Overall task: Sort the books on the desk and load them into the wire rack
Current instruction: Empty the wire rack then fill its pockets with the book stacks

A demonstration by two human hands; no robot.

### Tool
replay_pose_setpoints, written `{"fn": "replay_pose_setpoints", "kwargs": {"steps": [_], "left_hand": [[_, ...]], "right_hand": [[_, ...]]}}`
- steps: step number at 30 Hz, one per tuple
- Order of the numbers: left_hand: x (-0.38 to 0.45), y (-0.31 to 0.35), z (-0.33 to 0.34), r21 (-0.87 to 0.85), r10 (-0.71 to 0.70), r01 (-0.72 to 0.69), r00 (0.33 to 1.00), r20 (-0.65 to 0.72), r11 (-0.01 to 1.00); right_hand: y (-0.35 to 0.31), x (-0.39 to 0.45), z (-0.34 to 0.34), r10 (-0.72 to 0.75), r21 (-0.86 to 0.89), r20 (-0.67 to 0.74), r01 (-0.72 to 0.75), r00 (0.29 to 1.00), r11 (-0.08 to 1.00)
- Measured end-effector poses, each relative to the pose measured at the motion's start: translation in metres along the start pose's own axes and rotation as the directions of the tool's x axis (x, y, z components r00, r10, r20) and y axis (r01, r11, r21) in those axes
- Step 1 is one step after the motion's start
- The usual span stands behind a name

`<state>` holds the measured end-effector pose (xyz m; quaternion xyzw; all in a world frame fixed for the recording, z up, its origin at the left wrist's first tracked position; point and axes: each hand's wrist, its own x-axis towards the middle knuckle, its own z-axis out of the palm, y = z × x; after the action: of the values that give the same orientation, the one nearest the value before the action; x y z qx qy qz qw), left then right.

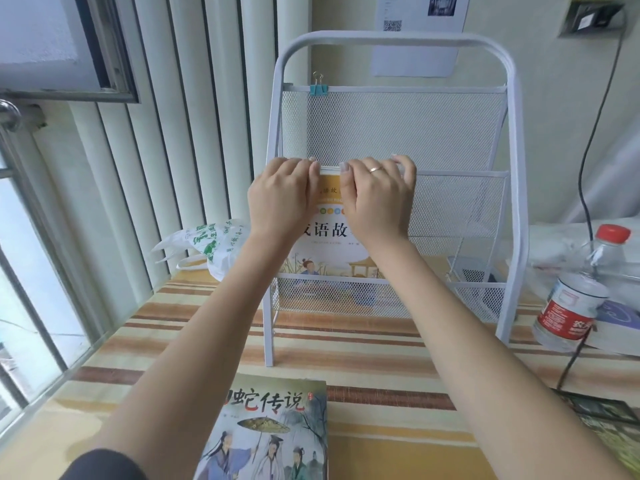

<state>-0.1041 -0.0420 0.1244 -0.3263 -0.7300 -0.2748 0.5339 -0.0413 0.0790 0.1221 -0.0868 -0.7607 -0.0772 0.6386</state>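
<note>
1. Nearest to us, a book with painted figures under an umbrella (266, 431) lay flat on the striped table (374, 348), its cover face up, between our two forearms.
2. At the right edge of the table we saw part of a dark-covered book (609, 420), lying flat and cut off by the frame.
3. Further along on the right stood a clear water bottle (575, 299) with a red cap and red label, tilted slightly, just beside a purple-covered book (620, 320) behind it.
4. On the left, a crumpled plastic bag (204, 247) with green print sat on the table near the window.
5. The white wire rack (394, 133) stood upright on the table ahead of us, with mesh tiers stepping up towards the back.
6. In the left part of the rack, a yellow-topped storybook (329, 244) stood upright, its lower edge behind the mesh of the front tier.
7. Our left hand (280, 199) gripped the storybook's top edge, fingers curled over it and pressed together.
8. Our right hand (377, 199), wearing a ring, gripped the same top edge just beside the left, fingers likewise curled over and close together.
9. A blue binder clip (318, 89) was clamped on the rack's top mesh rim.
</note>
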Motion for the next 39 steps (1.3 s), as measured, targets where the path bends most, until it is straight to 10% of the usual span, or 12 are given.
{"fn": "replay_pose_setpoints", "kwargs": {"steps": [5,10,13,16,22,39], "left_hand": [[-0.004,0.000,0.009,-0.037,0.048,-0.050,0.997,-0.067,0.998],[-0.037,-0.005,0.006,-0.236,-0.284,0.293,0.956,0.074,0.927],[-0.071,-0.018,0.005,-0.387,-0.590,0.717,0.697,0.408,0.579],[-0.078,-0.024,0.006,-0.328,-0.602,0.866,0.499,0.624,0.377],[-0.076,-0.023,0.002,-0.361,-0.583,0.823,0.566,0.583,0.438],[-0.086,-0.018,-0.009,-0.427,-0.599,0.799,0.600,0.530,0.423]], "right_hand": [[-0.002,-0.001,0.000,0.012,0.124,0.048,-0.018,0.999,0.992],[0.010,-0.038,-0.034,0.057,0.249,0.030,-0.063,0.998,0.966],[0.030,-0.085,-0.057,0.183,0.072,0.106,-0.191,0.977,0.979],[0.045,-0.099,-0.058,0.336,-0.266,0.538,-0.223,0.773,0.938],[0.048,-0.099,-0.060,0.324,-0.360,0.657,-0.095,0.681,0.928],[0.046,-0.112,-0.072,0.290,-0.307,0.595,-0.121,0.750,0.944]]}}
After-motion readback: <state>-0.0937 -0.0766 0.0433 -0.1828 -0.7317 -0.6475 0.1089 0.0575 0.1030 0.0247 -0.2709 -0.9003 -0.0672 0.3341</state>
